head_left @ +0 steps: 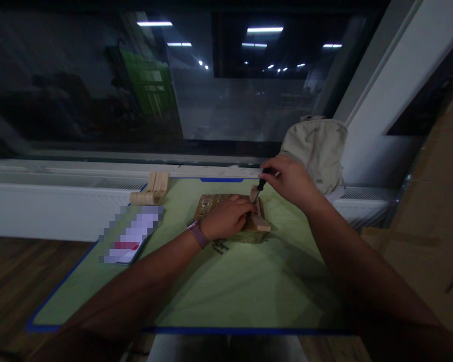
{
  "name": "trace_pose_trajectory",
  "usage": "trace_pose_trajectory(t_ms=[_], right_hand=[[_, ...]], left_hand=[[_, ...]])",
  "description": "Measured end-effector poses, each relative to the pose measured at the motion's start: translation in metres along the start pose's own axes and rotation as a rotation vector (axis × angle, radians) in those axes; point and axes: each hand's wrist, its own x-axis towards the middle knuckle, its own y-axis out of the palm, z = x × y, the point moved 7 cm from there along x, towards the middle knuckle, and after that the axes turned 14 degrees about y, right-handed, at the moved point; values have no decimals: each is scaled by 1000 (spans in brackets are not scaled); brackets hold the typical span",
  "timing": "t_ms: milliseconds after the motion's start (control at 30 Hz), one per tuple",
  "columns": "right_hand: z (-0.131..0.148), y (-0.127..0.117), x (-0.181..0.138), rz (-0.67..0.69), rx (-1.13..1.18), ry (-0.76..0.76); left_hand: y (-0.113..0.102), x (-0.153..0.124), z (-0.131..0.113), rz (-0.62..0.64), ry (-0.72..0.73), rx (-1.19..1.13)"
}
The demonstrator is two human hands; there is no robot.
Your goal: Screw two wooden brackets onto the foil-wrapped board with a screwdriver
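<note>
My right hand is closed around the black handle of a screwdriver, whose shaft slants down to a small wooden piece. That piece lies on the right end of a brown block with a shiny, wrapped-looking top. With a watch on its wrist, my left hand rests over the block, its fingers bent against the wooden piece near the screwdriver's tip. What those fingertips grip is hidden. Just below the left hand, several small dark screws lie on the green table.
The green table has a blue edge. At its back left stands a wooden stand, with a blurred-out phone or card in front of it. A beige backpack leans by the window. Cardboard stands at the right.
</note>
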Motion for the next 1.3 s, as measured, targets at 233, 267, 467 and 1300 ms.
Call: trace_pose_trajectory(t_ms=[233, 267, 467, 1300], right_hand=[[-7, 0, 1, 135, 230, 77], [-7, 1, 2, 131, 239, 80], [-7, 1, 3, 7, 116, 119], [-12, 2, 4, 104, 214, 123]], left_hand=[[0, 0, -1, -10, 14, -5], [0, 0, -1, -10, 14, -8], [0, 0, -1, -3, 16, -10], [0, -1, -1, -5, 14, -6]])
